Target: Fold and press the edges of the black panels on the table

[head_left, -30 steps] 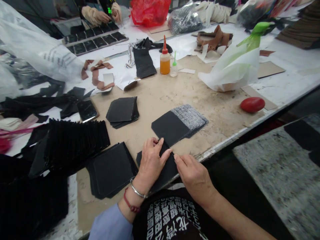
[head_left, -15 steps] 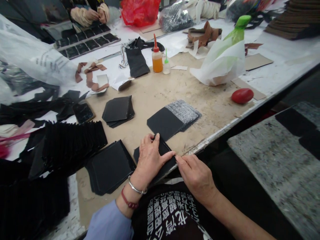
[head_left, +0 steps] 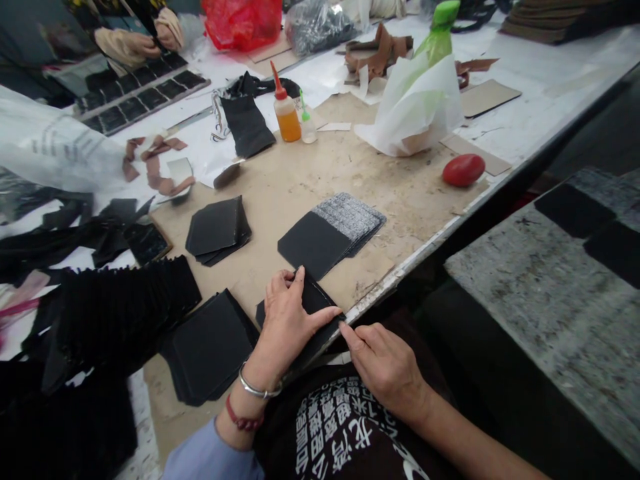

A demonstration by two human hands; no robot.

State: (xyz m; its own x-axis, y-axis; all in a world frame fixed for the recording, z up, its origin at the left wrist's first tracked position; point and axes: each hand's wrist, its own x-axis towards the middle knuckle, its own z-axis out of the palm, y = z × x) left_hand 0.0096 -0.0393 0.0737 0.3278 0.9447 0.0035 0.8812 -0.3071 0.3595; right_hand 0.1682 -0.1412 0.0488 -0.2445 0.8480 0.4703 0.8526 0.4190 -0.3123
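Observation:
A black panel [head_left: 316, 297] with cut corners lies at the table's front edge, partly covered by my left hand [head_left: 286, 312]. That hand holds it down, index finger at the far end of the edge and thumb stretched along it to the near corner. My right hand [head_left: 383, 363] is closed, its thumb and forefinger pinched at this near corner by the left thumb tip. Just beyond lies a fanned stack of black and speckled grey pieces [head_left: 315, 241]. Left of my hands are a larger stack of black panels [head_left: 210, 347] and a smaller one [head_left: 215, 227].
An orange-filled bottle [head_left: 287, 120] and a small green-tipped bottle [head_left: 307, 128] stand farther back. A red oval object [head_left: 464, 170] sits near the right edge. Black folded pieces [head_left: 125, 307] crowd the left. A speckled board [head_left: 540, 287] is at right. Another person's hands [head_left: 145, 45] work across the table.
The view has shifted slightly, so the table things appear farther left. My hands stay at the same panel corner, with the right fingertips slightly lower along it.

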